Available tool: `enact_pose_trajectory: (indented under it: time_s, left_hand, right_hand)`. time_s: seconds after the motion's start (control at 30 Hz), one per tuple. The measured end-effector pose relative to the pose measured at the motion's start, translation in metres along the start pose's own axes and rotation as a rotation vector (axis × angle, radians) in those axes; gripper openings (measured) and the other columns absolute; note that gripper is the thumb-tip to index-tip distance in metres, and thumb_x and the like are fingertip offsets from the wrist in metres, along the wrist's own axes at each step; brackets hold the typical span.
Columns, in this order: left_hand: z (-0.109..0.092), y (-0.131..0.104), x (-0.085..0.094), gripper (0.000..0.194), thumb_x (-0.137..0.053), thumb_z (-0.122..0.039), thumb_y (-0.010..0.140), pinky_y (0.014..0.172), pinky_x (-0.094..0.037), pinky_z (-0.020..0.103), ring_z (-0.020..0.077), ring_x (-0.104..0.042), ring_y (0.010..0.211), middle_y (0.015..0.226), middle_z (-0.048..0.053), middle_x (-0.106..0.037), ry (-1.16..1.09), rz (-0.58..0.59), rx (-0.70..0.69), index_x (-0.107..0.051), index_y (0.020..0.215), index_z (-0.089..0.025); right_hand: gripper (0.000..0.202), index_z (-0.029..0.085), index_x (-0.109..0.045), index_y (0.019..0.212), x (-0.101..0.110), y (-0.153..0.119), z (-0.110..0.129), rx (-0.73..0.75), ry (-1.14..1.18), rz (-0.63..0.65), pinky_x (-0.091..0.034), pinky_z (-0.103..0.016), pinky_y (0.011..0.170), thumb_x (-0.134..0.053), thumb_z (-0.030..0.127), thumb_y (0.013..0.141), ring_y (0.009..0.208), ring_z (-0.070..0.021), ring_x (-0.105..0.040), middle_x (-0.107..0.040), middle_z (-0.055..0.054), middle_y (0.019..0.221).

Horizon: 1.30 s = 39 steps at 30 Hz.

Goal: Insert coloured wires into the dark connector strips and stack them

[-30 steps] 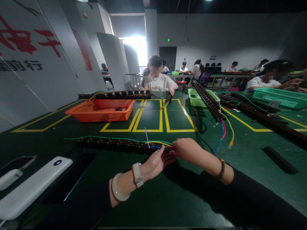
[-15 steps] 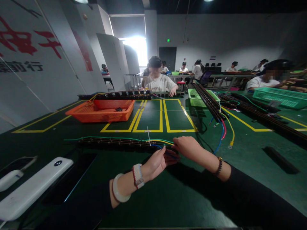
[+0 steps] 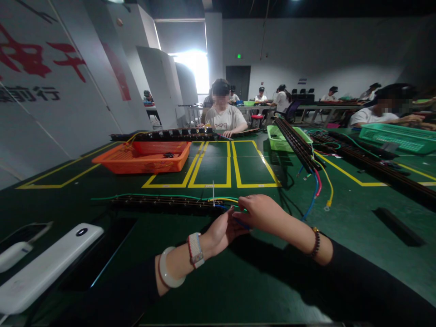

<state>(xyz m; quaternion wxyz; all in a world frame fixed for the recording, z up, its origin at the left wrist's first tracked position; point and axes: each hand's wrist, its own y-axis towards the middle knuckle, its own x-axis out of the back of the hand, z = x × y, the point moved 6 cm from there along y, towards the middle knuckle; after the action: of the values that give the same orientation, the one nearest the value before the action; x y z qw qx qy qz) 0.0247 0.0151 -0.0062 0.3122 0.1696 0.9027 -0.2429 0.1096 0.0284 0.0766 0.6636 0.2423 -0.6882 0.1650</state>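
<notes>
The long dark wiring strip (image 3: 163, 203) lies flat on the green table (image 3: 190, 290), from about 10 o'clock to 12 o'clock, with its wired end at the hands. It looks stiff along its length and light to moderate in weight; being long, it would probably lift most steadily with 2 holds, 1 near each end. The green wire (image 3: 136, 196) along its top looks thin and pliable, so a grip on the dark body seems safer than a pull on the wire. Near 12 o'clock, a white cable tie (image 3: 213, 193) stands up, springy and smooth by its look. The left hand (image 3: 220, 234) is palm up beneath the wire ends, thumb raised, fingers extended close together; whether it pinches anything, I cannot tell. The right hand (image 3: 260, 210) curls its fingers in, seemingly pinching the loose wires (image 3: 241, 222), which look soft and bendy.

As for writing, the wall at 10 o'clock has large red characters (image 3: 25, 54), the last apparently "干", and smaller dark characters (image 3: 30, 94) ending "前行". The white power bank (image 3: 51, 268) at 9 to 10 o'clock shows no readable brand. A green sign (image 3: 239, 56) at 12 o'clock is too small to read.
</notes>
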Motion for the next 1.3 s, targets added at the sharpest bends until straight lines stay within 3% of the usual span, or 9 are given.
enact_pose_trajectory:
  time_s: [0.07,0.23,0.37,0.6,0.77,0.93,1.1,1.2,1.3]
  left_hand:
    - [0.0,0.0,0.0,0.025,-0.042,-0.027,0.092,0.078,-0.05,0.033,0.0146,-0.062,0.068,0.072,0.004,-0.065,-0.001,-0.032,-0.005,-0.061,0.079,-0.015]
    - [0.002,0.002,0.001,0.03,-0.041,-0.031,0.093,0.078,-0.05,0.033,0.015,-0.063,0.066,0.069,0.005,-0.065,0.001,-0.047,0.014,-0.062,0.079,-0.014]
    - [0.003,0.002,-0.002,0.034,-0.039,-0.036,0.093,0.086,-0.047,0.037,0.0175,-0.065,0.073,0.069,0.005,-0.067,-0.009,0.061,0.027,-0.062,0.08,-0.015]
    - [0.011,-0.008,-0.014,0.075,-0.021,-0.066,0.086,0.089,-0.045,0.038,0.0263,-0.066,0.089,0.085,0.02,-0.07,0.282,0.329,0.111,-0.068,0.075,-0.009]
    - [0.011,-0.009,-0.017,0.077,-0.012,-0.062,0.089,0.086,-0.047,0.037,0.0245,-0.067,0.085,0.083,0.02,-0.071,0.383,0.325,0.102,-0.067,0.077,-0.009]
    - [0.01,-0.007,-0.016,0.073,-0.021,-0.067,0.086,0.085,-0.047,0.038,0.0244,-0.067,0.082,0.08,0.018,-0.07,0.395,0.295,0.069,-0.065,0.069,-0.011]
    - [0.012,-0.015,-0.024,0.066,-0.028,-0.064,0.086,0.085,-0.047,0.038,0.0245,-0.067,0.083,0.082,0.018,-0.071,0.566,0.439,0.049,-0.067,0.068,-0.013]
    - [0.013,-0.02,-0.027,0.063,-0.028,-0.059,0.089,0.085,-0.047,0.038,0.0241,-0.067,0.083,0.085,0.017,-0.071,0.626,0.518,0.038,-0.069,0.072,-0.014]
    - [0.016,-0.018,-0.026,0.063,-0.03,-0.06,0.088,0.084,-0.048,0.039,0.0232,-0.067,0.079,0.082,0.017,-0.071,0.632,0.522,0.028,-0.068,0.072,-0.012]
  right_hand:
    - [0.029,0.018,-0.059,0.1,-0.002,-0.003,0.008,0.05,0.035,0.022,-0.043,-0.028,0.059,-0.053,0.043,0.088,0.075,-0.0222,-0.065,-0.068,-0.007,0.086]
    - [0.031,0.016,-0.056,0.113,-0.012,-0.008,0.012,0.078,0.03,0.045,-0.044,-0.028,0.059,-0.056,0.022,0.083,0.075,-0.022,-0.066,-0.069,-0.009,0.092]
    - [0.03,0.015,-0.059,0.113,-0.01,-0.008,0.013,0.133,0.004,0.045,-0.044,-0.028,0.06,-0.05,0.016,0.084,0.073,-0.0209,-0.066,-0.069,-0.01,0.089]
    - [0.035,0.022,-0.062,0.116,-0.01,-0.001,-0.005,0.11,-0.035,0.049,-0.044,-0.025,0.063,-0.046,0.011,0.087,0.076,-0.0183,-0.065,-0.067,-0.009,0.094]
    - [0.023,0.016,-0.07,0.094,-0.029,0.003,-0.005,0.125,-0.042,0.153,-0.044,-0.028,0.068,-0.05,0.01,0.085,0.077,-0.0206,-0.065,-0.068,-0.01,0.086]
    - [0.014,0.015,-0.067,0.084,-0.022,0.007,-0.009,0.077,0.023,0.03,-0.043,-0.03,0.073,-0.057,0.023,0.086,0.08,-0.0209,-0.061,-0.066,-0.009,0.082]
    - [0.039,0.017,-0.06,0.111,-0.016,0.015,-0.019,0.007,0.166,-0.222,-0.043,-0.035,0.084,-0.063,0.043,0.083,0.096,-0.0231,-0.057,-0.061,-0.011,0.102]
    - [0.051,0.017,-0.055,0.12,-0.025,0.024,-0.015,0.044,0.201,-0.253,-0.042,-0.038,0.089,-0.066,0.046,0.079,0.103,-0.0241,-0.055,-0.058,-0.013,0.11]
    - [0.055,0.018,-0.056,0.119,-0.034,0.034,-0.005,0.07,0.227,-0.235,-0.043,-0.039,0.088,-0.066,0.053,0.077,0.101,-0.0247,-0.057,-0.059,-0.013,0.11]
